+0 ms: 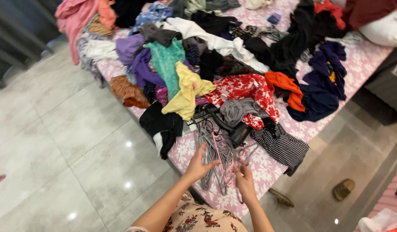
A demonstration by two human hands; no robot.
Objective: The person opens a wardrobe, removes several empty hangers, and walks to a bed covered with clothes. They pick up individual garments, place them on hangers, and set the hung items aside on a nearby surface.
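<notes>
Hangers in hand, clothes pile untouched

Hangers, grey and pink wire ones, lie in a tangled bundle at the near edge of the bed, on its pink flowered sheet. Both hands are on that bundle. The left hand has its fingers spread and curled loosely against the left side of the stack, touching it rather than clamping it. The right hand is closed in a pinch on a thin wire part at the bundle's lower right; which hanger it has cannot be told, since the wires overlap.

Judged from how things lie, the work is at its very start. No garment in view sits on a hanger, and none is folded or stacked. The whole heap stays loose across the sheet: a yellow top draped over a teal garment, a red and white flowered piece just beyond the hangers, a grey cloth on top of it, a black and white striped garment hanging over the near edge, an orange piece and a dark blue garment further right. A single hanger has yet to be freed from the bundle.

As for containers, no basket, box or bag for clothes shows. A sandal lies on the tiled floor to the right.
</notes>
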